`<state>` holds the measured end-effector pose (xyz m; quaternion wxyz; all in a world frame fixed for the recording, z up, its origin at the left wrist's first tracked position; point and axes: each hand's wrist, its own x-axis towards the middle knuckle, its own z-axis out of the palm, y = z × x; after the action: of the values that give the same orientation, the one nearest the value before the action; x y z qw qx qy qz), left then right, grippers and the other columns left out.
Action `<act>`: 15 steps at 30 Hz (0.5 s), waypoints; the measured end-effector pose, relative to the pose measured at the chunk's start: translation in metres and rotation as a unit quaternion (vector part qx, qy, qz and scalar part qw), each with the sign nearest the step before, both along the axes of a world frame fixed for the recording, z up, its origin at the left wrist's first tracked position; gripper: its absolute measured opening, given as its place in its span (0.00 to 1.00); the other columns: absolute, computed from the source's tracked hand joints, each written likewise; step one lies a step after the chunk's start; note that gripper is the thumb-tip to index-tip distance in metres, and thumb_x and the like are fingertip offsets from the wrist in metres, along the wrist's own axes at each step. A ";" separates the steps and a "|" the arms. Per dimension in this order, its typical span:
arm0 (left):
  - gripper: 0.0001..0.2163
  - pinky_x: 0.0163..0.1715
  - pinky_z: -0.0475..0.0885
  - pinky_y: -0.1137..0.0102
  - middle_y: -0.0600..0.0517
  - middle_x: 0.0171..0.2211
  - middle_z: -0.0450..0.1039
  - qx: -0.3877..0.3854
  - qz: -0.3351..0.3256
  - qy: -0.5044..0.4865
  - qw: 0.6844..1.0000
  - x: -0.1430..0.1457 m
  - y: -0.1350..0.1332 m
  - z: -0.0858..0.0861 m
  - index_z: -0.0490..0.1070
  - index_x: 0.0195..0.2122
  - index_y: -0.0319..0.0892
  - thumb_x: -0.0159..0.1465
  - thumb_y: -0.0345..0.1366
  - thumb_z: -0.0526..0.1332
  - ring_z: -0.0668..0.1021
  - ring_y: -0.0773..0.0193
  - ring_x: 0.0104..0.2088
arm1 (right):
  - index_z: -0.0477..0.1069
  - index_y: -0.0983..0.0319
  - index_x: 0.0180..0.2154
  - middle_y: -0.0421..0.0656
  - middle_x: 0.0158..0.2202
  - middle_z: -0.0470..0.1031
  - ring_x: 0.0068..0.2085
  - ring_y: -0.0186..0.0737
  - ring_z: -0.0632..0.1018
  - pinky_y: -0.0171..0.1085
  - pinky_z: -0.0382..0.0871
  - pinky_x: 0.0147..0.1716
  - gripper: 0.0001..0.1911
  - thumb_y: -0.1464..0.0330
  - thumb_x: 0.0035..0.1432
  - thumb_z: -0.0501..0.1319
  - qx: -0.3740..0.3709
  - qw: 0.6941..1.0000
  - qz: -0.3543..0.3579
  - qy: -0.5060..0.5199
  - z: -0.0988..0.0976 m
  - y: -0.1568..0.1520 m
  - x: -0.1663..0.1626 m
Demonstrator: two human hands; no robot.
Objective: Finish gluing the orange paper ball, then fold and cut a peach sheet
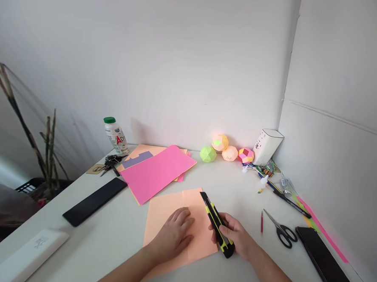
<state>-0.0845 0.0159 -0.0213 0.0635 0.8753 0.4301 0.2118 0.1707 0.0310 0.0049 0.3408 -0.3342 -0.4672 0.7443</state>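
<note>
My left hand (174, 233) lies on a peach sheet of paper (163, 207), fingers stretched out over its middle. A crease runs down the sheet near those fingers. In my right hand (234, 234) is a black and yellow utility knife (217, 223), gripped over the sheet's right edge with its front end pointing away from me. Whether the blade is out I cannot tell. Just beyond the sheet, a pink sheet of paper (157, 173) rests on other coloured papers, one of them purple (138, 159).
Scissors (285, 235), a red pencil (262, 223) and a black phone-like slab (326, 264) lie to the right. Paper balls (208, 154) stand along the wall beside a white paper holder (267, 146). At left are a black strip (94, 201), a white box (30, 257) and a bottle (116, 137).
</note>
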 end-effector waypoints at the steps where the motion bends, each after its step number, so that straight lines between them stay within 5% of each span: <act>1: 0.14 0.51 0.71 0.49 0.41 0.51 0.65 -0.001 -0.001 0.000 1.000 0.000 0.000 0.000 0.63 0.49 0.42 0.61 0.32 0.56 0.68 0.47 0.54 | 0.66 0.61 0.44 0.47 0.41 0.75 0.31 0.38 0.76 0.39 0.68 0.32 0.18 0.58 0.56 0.65 0.005 1.000 -0.002 -0.005 0.000 0.000 0.000; 15: 0.14 0.52 0.70 0.50 0.42 0.51 0.64 -0.009 0.000 -0.007 1.000 0.000 0.000 -0.001 0.63 0.48 0.43 0.60 0.30 0.57 0.67 0.48 0.55 | 0.53 0.58 0.27 0.36 0.22 0.72 0.16 0.29 0.68 0.32 0.61 0.18 0.25 0.49 0.54 0.62 -0.014 0.993 -0.095 -0.072 -0.003 -0.005 -0.014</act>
<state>-0.0844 0.0154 -0.0222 0.0744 0.8730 0.4320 0.2138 0.1566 0.0262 0.0018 0.3707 -0.4349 -0.4464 0.6886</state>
